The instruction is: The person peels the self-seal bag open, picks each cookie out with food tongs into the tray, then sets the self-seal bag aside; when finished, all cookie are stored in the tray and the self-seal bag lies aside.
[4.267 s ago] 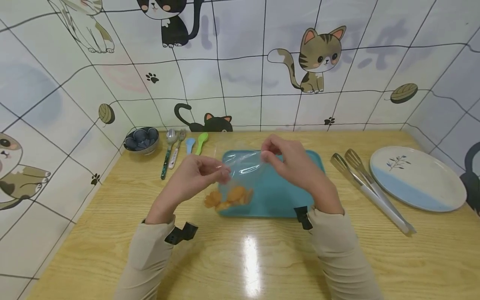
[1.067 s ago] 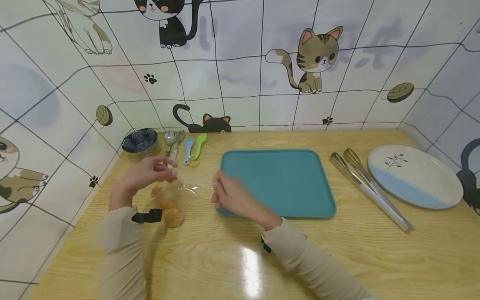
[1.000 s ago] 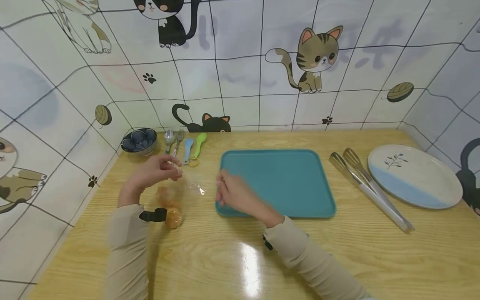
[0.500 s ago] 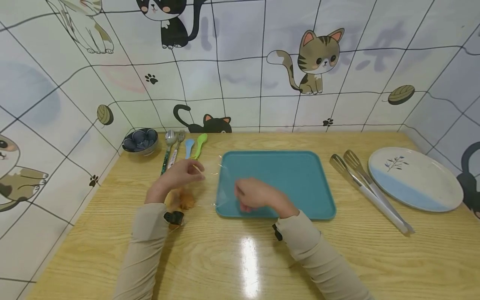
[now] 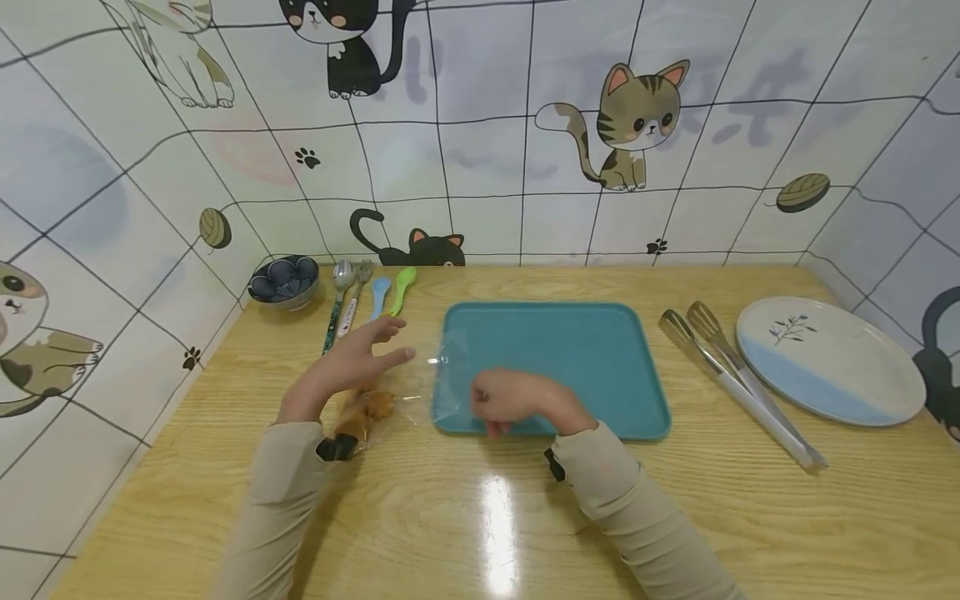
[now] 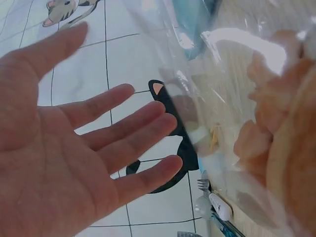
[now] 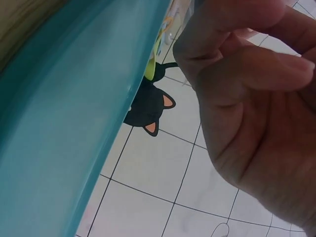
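A clear plastic bag (image 5: 420, 407) stretches from the table's left part over the left edge of the teal tray (image 5: 555, 367). Several orange-brown, food-like pieces (image 5: 367, 406) lie in its left end, partly behind the left wrist; the left wrist view shows a round piece (image 6: 296, 158) and wavy-edged ones close up. My left hand (image 5: 352, 362) hovers over the bag with thumb and fingers spread, holding nothing. Above the tray's left side, my right hand (image 5: 517, 400) has curled fingers and pinches the bag's far end, its fingertips mostly hidden in the head view.
At the back left are a dark patterned bowl (image 5: 283, 282), a metal spoon (image 5: 341, 287), a fork (image 5: 352, 304), a blue spoon (image 5: 380, 292) and a green spoon (image 5: 403, 283). Metal tongs (image 5: 742, 383) and an oval plate (image 5: 832, 358) lie right of the tray.
From above the tray, the bag with its pieces has come left onto the table. My left fingers have let go and spread; my right hand has shifted slightly right, then down.
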Available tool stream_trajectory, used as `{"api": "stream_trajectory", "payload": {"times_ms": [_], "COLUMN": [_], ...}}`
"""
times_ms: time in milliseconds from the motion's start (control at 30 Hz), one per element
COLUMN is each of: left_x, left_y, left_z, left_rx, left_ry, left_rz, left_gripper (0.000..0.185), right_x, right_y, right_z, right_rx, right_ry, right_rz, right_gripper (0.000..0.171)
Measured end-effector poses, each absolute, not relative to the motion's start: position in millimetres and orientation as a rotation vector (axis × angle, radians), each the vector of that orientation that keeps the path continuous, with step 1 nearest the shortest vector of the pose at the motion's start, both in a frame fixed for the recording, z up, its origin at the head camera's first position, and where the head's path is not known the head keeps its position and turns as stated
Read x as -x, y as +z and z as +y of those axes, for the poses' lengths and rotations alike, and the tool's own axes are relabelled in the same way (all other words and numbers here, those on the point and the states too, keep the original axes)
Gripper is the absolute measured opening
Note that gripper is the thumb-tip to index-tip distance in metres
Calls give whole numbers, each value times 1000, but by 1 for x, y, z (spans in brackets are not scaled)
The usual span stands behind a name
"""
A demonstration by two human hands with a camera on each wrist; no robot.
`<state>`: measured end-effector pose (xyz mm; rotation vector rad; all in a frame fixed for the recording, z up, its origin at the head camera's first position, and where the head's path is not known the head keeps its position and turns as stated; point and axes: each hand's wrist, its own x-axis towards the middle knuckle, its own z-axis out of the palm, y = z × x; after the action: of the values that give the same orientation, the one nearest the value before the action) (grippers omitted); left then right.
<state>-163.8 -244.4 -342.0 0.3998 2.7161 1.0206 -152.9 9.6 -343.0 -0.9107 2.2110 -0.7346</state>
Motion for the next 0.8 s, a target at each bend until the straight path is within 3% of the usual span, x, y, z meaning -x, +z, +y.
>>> {"api": "stream_trajectory", "payload": {"times_ms": [233, 500, 800], "left_x": [153, 133, 125], "left_y": [-348, -368, -382], "left_z": [-243, -268, -294], "left_rx": [-507, -568, -646], "left_ry": [917, 720, 827], "left_rz": [2616, 2583, 2621], "left_gripper": [91, 128, 125], "right_x": [155, 154, 151], "right_y": [-346, -348, -347], "right_z": [17, 18, 17], "right_rx": [909, 883, 850], "right_ry": [-740, -764, -759], "right_rz": [2235, 2232, 2222], "right_gripper": [42, 38, 24]}}
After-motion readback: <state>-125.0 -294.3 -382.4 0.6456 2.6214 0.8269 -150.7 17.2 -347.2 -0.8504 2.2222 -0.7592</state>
